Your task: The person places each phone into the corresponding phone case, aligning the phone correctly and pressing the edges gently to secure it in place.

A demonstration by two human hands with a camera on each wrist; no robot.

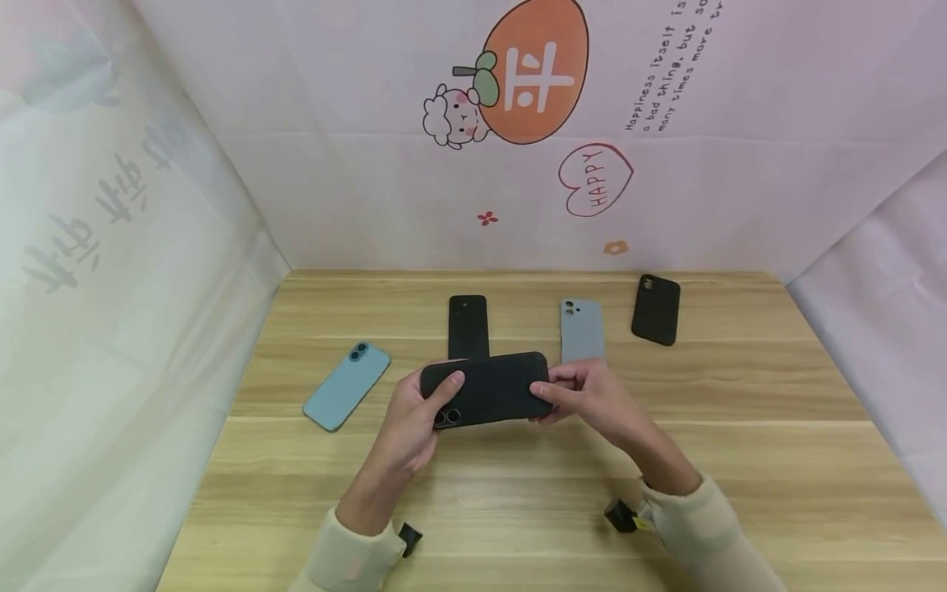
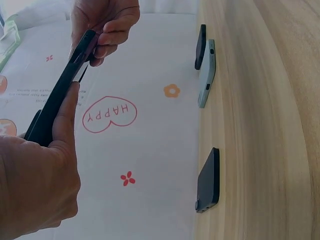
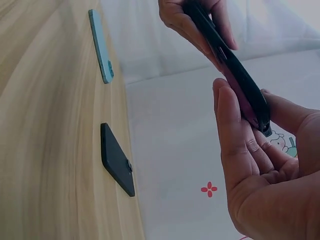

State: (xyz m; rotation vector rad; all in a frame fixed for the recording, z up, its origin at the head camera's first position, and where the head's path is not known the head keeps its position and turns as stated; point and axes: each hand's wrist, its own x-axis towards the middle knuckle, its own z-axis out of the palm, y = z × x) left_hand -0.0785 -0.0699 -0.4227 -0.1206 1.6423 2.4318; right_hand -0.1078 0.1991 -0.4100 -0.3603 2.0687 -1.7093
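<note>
A phone in a black case (image 1: 496, 390) is held up over the table, its back and two camera rings facing the head camera. My left hand (image 1: 410, 411) grips the camera end, thumb across the back. At the other end my right hand (image 1: 592, 399) pinches a corner between thumb and fingers. Seen from the right wrist, the case's black edge (image 3: 245, 82) stands beside a dark purplish phone face. In the left wrist view a thin dark edge stands slightly off the case (image 2: 57, 95) near the right fingers, with a pale gap between.
On the wooden table (image 1: 488, 510) lie a light blue phone (image 1: 346, 386) at left, a black phone (image 1: 468, 329) behind the hands, a pale blue-grey case (image 1: 583, 333), and a black case (image 1: 656, 311) at back right. A printed white cloth (image 1: 370, 205) stands behind.
</note>
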